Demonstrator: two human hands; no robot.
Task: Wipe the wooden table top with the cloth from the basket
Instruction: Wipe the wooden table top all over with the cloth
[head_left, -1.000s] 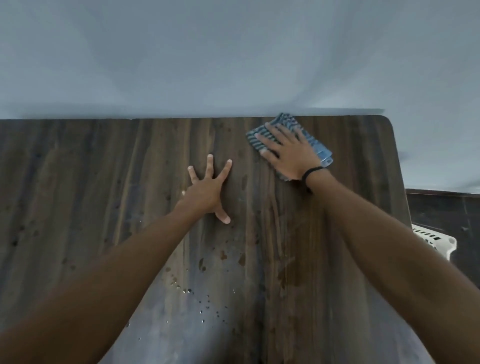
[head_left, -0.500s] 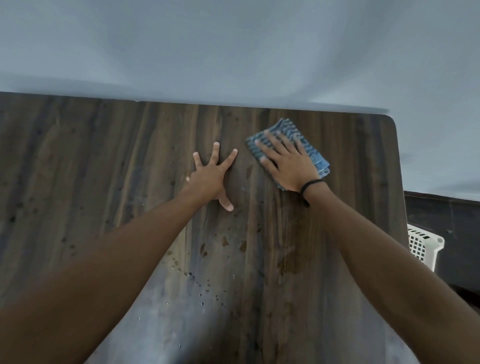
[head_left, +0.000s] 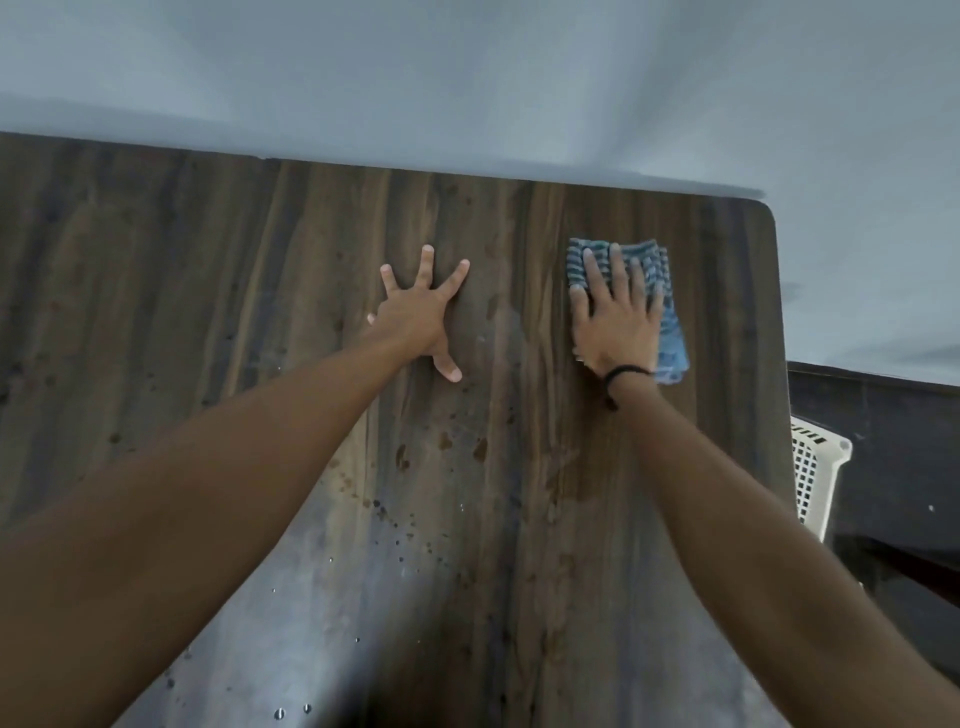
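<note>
Upper right, the right hand (head_left: 615, 322) presses the striped blue cloth (head_left: 672, 332), fingers straight; left hand (head_left: 421, 317) splayed on the desk (head_left: 208, 312).

light: dim, cool, even | glare: pale sheen on the table top (head_left: 156, 312) toward its near edge | shadow: soft grey band on the wall (head_left: 467, 78) above its far edge | distortion: far edge bows | focus: softer nearer

Right hand (head_left: 615, 322) flat on blue striped cloth (head_left: 670, 332), near table's (head_left: 208, 312) far right corner. Left hand (head_left: 421, 317) splayed flat on bare wood, apart from cloth. Droplets near edge. White basket (head_left: 815, 478) beside table, right.
</note>
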